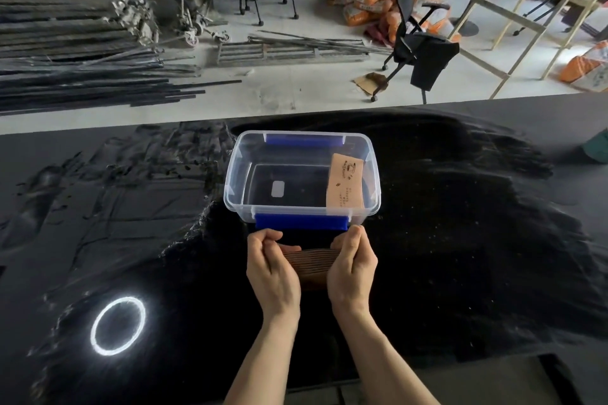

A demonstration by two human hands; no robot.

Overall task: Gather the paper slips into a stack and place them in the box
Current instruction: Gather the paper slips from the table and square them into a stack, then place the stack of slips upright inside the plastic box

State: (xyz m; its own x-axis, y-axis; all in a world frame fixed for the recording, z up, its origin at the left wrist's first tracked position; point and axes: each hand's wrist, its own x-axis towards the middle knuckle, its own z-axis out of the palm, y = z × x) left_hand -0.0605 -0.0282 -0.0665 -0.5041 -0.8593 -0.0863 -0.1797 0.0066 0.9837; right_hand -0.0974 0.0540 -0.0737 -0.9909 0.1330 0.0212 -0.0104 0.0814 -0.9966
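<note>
A stack of brown paper slips (312, 265) is held on edge between both hands, just in front of the box. My left hand (273, 268) grips its left end and my right hand (352, 265) grips its right end. The clear plastic box (235, 174) with blue latches stands open on the black table, right behind my hands. One brown printed slip (346, 183) leans against the box's inner right wall.
The black table (460, 240) stretches wide on both sides. A bright ring of light (117, 325) reflects on it at the lower left. A green object (597, 148) sits at the right edge. Beyond the table lie metal bars, a chair and sacks on the floor.
</note>
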